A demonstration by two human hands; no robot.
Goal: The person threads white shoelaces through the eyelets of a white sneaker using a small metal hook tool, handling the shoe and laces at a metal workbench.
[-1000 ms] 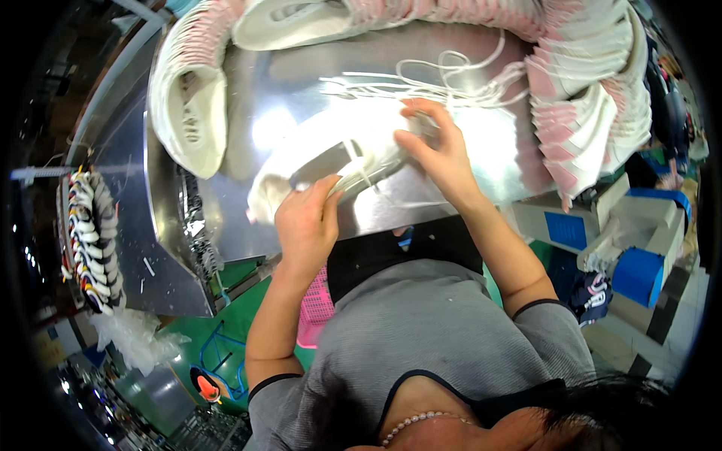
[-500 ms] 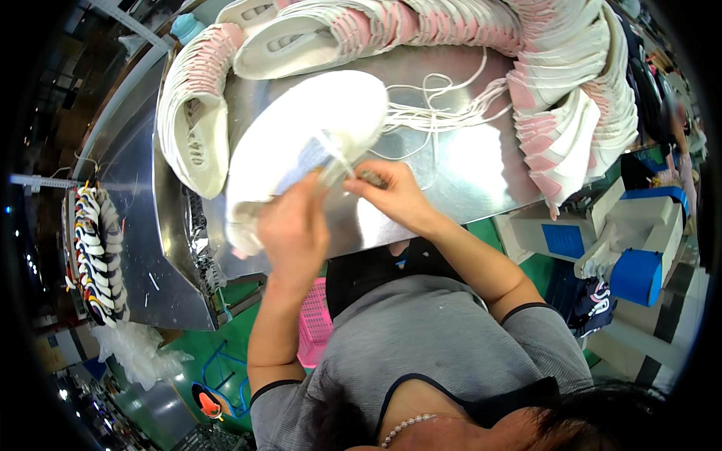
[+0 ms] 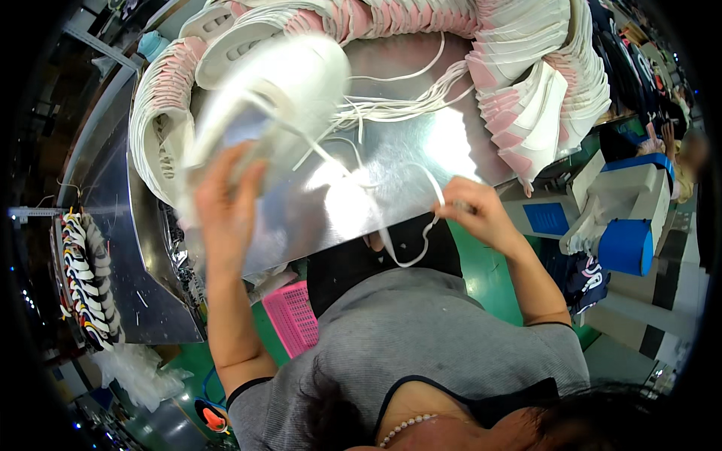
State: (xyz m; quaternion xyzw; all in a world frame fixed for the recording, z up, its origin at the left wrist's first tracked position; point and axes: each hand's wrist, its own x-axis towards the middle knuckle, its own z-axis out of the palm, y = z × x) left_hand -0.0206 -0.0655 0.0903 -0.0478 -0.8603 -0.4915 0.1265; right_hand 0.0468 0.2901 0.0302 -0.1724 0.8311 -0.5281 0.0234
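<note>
My left hand (image 3: 229,188) grips the near edge of a white shoe upper (image 3: 301,83), which is blurred by motion above the metal table. A white shoelace (image 3: 331,159) runs out of the upper's opening and droops in a loop past the table's front edge. The lace's other end reaches my right hand (image 3: 477,210), where thumb and fingers pinch it. Something small and dark also shows within the right fingers, too unclear to name. Beyond the upper, a bundle of loose white laces (image 3: 406,109) lies on the table.
Nested white and pink shoe uppers line the table (image 3: 289,233) at its left (image 3: 162,128), back (image 3: 376,21) and right (image 3: 526,113). A pink basket (image 3: 292,319) stands below the front edge. At the right is a pale machine with blue parts (image 3: 626,246).
My hands have moved apart: the left went left with the upper, the right went right and nearer me. The lace between them is now drawn out long.
</note>
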